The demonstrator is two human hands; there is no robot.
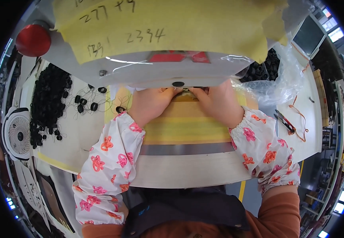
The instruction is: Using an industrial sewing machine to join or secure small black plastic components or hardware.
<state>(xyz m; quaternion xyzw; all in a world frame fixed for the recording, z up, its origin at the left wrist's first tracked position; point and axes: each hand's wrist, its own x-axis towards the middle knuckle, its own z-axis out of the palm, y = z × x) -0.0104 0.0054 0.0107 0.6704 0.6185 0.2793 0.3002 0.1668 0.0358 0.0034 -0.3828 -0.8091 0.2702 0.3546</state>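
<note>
My left hand (153, 104) and right hand (219, 104) lay side by side at the far edge of the worktop (188, 170), fingertips tucked under the lip of the grey machine (148, 71). Between them they pinched a small dark part (185, 92); how tightly the fingers had closed I could not tell, since the machine's lip hid them. To do this well, I judged, both wrists had to stay flat on the yellow pad (188, 127) and the part had to sit square. Loose black rings (49, 99) lay heaped toward the left edge, snips (285, 121) toward the right.
</note>
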